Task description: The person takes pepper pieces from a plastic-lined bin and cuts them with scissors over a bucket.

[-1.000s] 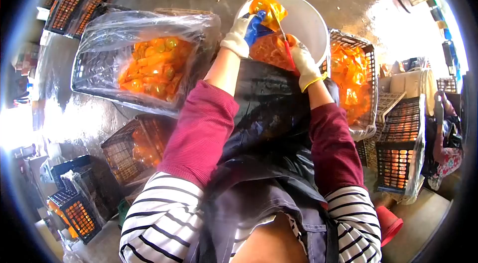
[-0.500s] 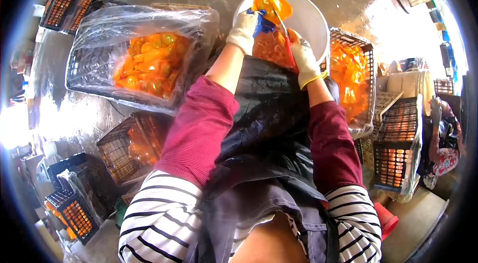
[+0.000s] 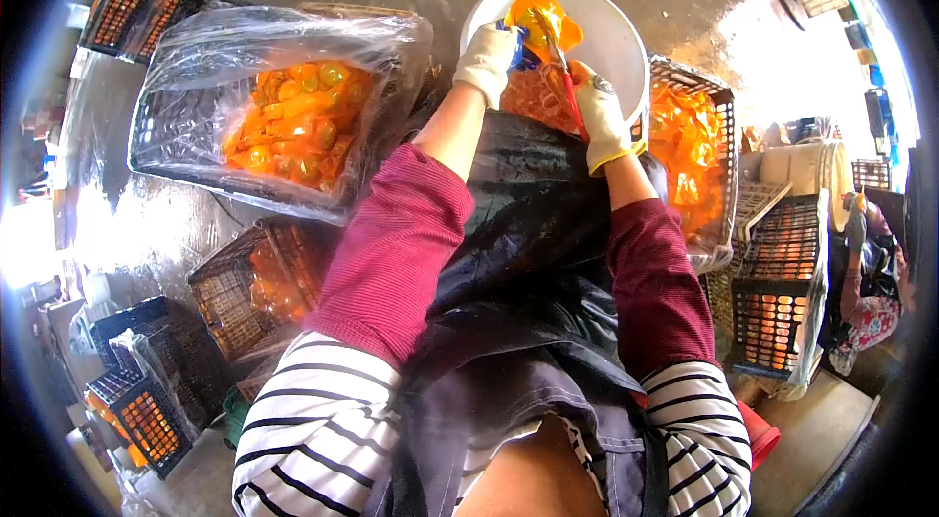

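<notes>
My left hand [image 3: 486, 63], in a pale glove with blue at the fingers, is closed on a floppy orange piece [image 3: 544, 10] with a yellowish rounded part. My right hand [image 3: 601, 112], in a pale glove with a yellow cuff, grips a red-handled tool [image 3: 574, 102]. The tool's narrow metal end rests against the orange piece; whether it is a knife or scissors I cannot make out. Both hands are over a white bucket [image 3: 616, 33]. Wet-looking orange-pink bits [image 3: 538, 98] lie inside it.
To the left, a plastic-lined crate [image 3: 186, 140] holds orange pieces with yellow-green rounded parts. Another crate [image 3: 727, 140] of shiny orange pieces stands right of the bucket. A dark apron [image 3: 518, 194] covers my lap. Stacked crates [image 3: 782, 272] and another person [image 3: 871, 268] are at far right.
The orange piece has moved slightly down and right and turned, its shape more folded now. My left hand has shifted slightly right. The tool's metal end now lies further across the piece.
</notes>
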